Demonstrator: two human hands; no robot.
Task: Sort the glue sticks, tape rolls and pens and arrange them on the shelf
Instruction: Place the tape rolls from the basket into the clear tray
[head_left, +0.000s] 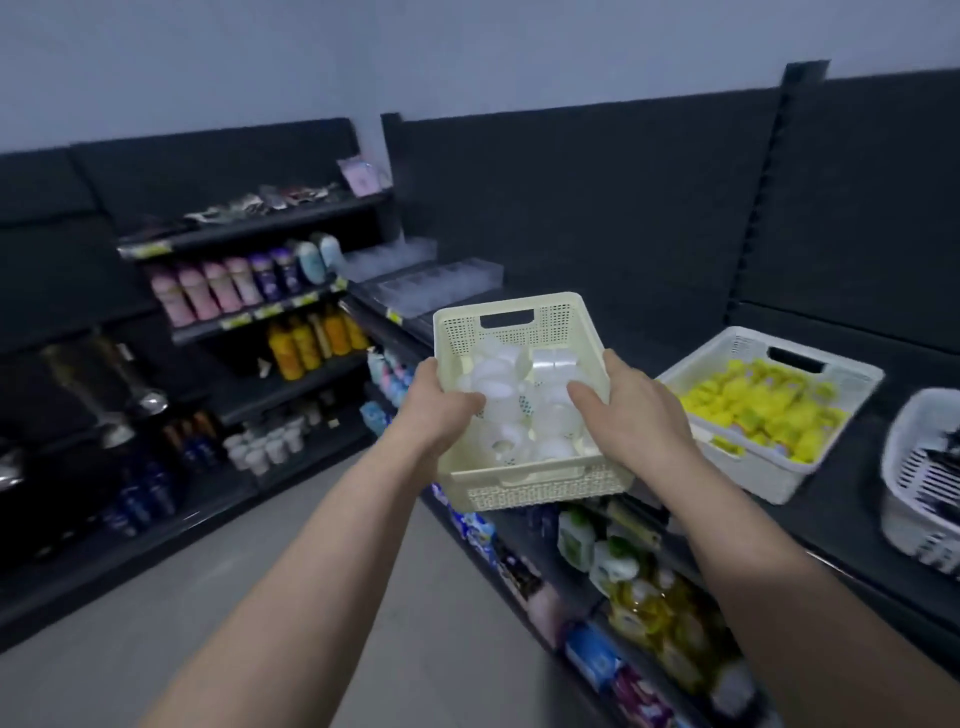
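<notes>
A cream perforated basket (511, 317) full of clear tape rolls (519, 395) is held up in front of the dark shelf (649, 332). My left hand (441, 410) grips its left wall, thumb over the rim. My right hand (631, 410) grips its right wall, thumb inside on the rolls. To the right, a white basket (758, 473) of yellow-capped glue sticks (763, 405) sits on the shelf. A white slotted basket (914, 499) with dark pens (943, 457) stands at the far right, cut off by the frame edge.
Clear plastic dividers (436, 283) lie at the shelf's back left. A side rack on the left carries pink and orange bottles (218, 291). Lower shelves below hold packaged goods (639, 597). A grey floor aisle (208, 613) runs between the racks.
</notes>
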